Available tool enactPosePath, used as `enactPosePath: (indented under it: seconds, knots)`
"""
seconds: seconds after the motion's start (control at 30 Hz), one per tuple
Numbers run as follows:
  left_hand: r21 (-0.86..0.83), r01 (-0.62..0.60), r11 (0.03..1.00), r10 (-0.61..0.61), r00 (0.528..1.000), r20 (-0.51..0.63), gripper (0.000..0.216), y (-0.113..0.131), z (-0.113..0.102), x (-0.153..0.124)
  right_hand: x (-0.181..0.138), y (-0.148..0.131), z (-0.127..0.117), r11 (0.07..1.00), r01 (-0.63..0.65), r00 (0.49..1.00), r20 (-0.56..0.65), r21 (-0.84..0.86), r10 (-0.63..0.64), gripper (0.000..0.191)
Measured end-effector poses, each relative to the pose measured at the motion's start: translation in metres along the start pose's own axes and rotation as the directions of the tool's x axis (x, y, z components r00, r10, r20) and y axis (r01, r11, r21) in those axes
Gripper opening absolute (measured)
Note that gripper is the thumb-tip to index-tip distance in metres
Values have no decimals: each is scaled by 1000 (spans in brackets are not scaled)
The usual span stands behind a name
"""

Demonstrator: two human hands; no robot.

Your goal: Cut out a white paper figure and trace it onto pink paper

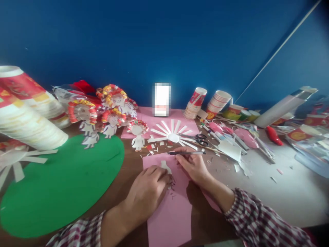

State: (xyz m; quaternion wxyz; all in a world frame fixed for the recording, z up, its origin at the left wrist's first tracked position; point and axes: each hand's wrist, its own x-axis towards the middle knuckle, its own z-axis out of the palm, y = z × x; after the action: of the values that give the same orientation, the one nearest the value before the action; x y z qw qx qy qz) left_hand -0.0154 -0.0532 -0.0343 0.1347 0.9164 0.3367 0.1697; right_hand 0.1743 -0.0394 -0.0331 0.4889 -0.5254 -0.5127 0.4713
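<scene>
A pink sheet of paper (169,219) lies on the table with small dark marks drawn near its middle. On it rests a small white paper cutout (166,166), partly covered by my left hand (151,183), whose curled fingers hold it down. My right hand (191,164) is closed around a black pen (186,153), its tip pointing left above the cutout. Behind the hands sits a white paper piece with strips fanned out like rays (173,137). Beside it, to the right, are black-handled scissors (201,138).
A green oval sheet (64,185) spreads on the left, with paper figures in red and yellow rings (111,123) behind it. Stacked paper cups (31,116) lie far left; other cup stacks (195,103) stand at the back. Pens, scraps and a red object (273,136) clutter the right.
</scene>
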Motion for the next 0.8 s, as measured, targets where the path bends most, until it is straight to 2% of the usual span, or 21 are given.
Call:
enactPosePath:
  seconds: [0.13,0.27,0.53,0.8]
  knots:
    - [-47,33,998,-32,999,23,21,0,0,1,-3,4,0,983,44,998,-28,-176,-49,15]
    - [-58,41,997,-40,999,21,20,0,-1,1,-5,1,-1,940,88,995,-6,-329,-96,15]
    - [-89,22,996,-21,1000,9,19,-2,-3,4,-3,-2,1,918,126,992,63,-375,-110,16]
    - [-80,44,996,-41,999,32,20,-3,-2,3,0,-1,1,824,275,960,92,-495,-265,8]
